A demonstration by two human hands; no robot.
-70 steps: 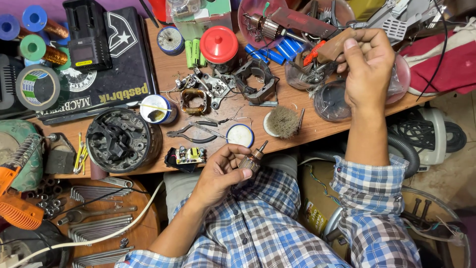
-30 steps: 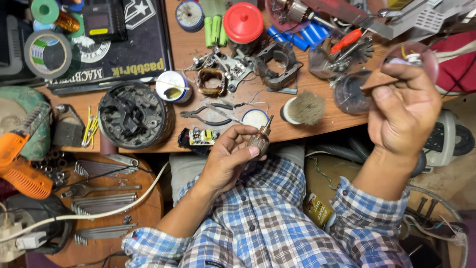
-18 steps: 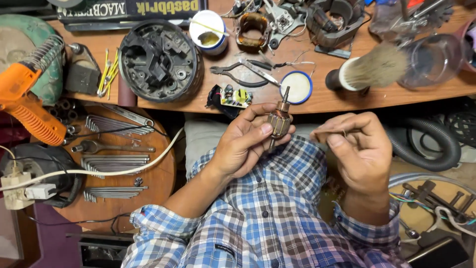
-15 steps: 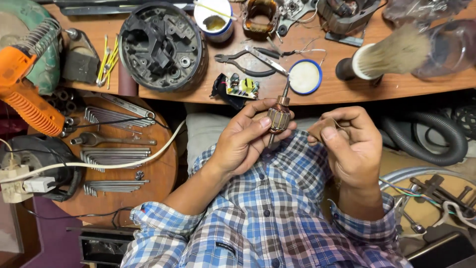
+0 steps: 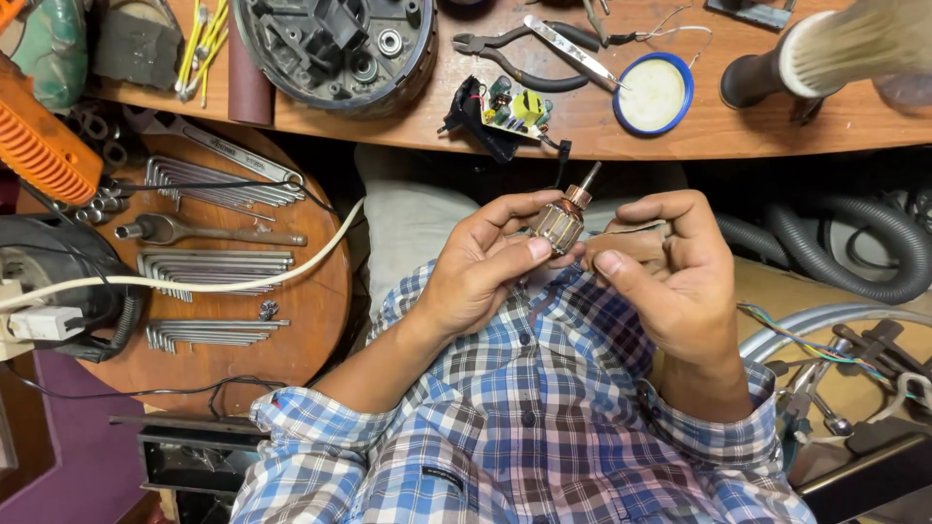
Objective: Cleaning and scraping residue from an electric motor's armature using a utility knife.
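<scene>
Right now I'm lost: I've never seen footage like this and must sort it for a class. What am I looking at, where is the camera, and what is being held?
This is one view, from a camera worn on a person's head, looking down at their own lap and two bare hands, so the bench appears at the top. The left hand holds a small motor armature, copper windings with a shaft poking up. The right hand is closed around a brownish strip pressed beside the armature; I cannot tell what it is. On the wooden bench lie pliers, a small circuit board, a round blue-rimmed tin, a brush and a round black housing. A lower round table holds wrenches and a white cable.
</scene>
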